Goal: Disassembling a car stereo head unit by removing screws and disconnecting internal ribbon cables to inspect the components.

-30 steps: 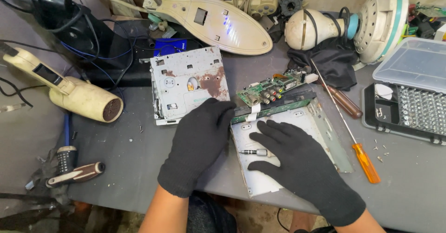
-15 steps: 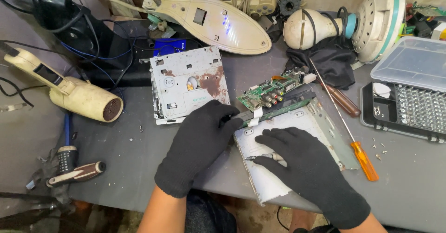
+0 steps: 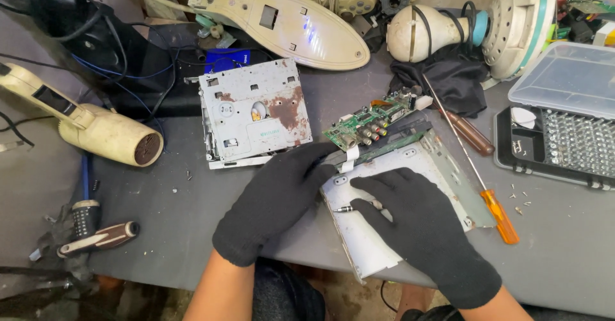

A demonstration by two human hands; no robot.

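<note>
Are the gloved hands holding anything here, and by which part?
The right hand pinches a small screwdriver bit by its rear end; the left hand presses on the upper-left corner of the metal panel.

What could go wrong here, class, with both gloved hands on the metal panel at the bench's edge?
The metal panel overhangs the bench edge, so it might slip off under the right hand. Loose screws near the orange-handled screwdriver could roll away. The left hand might strain the green circuit board.
</note>
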